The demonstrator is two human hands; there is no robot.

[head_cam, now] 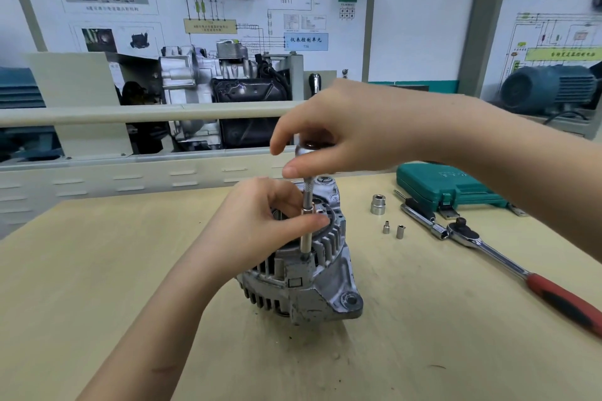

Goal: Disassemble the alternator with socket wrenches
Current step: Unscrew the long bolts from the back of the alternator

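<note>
Upright, the grey finned cast-metal alternator (pixel 303 273) is standing on the table (pixel 130 286), the slim steel socket driver (pixel 307 205) pointing straight down into it; the right hand (pixel 351 137) is gripping the driver's handle, and the left hand (pixel 260 221) is pinching its shaft.

Left hand (pixel 260 221) and right hand (pixel 351 130) are showing bare; both forearms are showing uncovered, no sleeves, gloves, rings or watch.

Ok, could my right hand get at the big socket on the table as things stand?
Probably yes, once it lets go. The right hand grips the driver; the big socket stands upright to its right, with bare table around it and nothing covering it.
</note>
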